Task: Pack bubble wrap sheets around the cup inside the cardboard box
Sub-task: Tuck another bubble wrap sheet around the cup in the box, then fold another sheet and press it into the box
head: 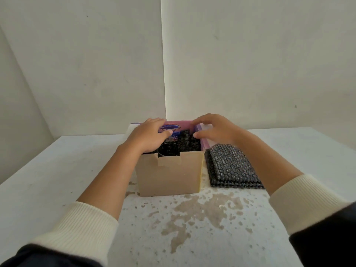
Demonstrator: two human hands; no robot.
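Observation:
An open cardboard box [169, 176] stands in the middle of the table, its inner walls pink. A dark cup [168, 149] sits inside at the near left. Black bubble wrap [187, 140] fills the space to the cup's right. My left hand [148, 134] hovers over the box's left side, fingers bent over the far flap. My right hand [213, 130] reaches over the box's right edge, fingers curved above the bubble wrap; whether it touches the wrap is unclear. A stack of black bubble wrap sheets [233, 167] lies on the table right of the box.
The white table [57, 170] has worn, stained patches [202, 212] in front of the box. White walls meet in a corner just behind the box. The table's far edge runs close behind the box.

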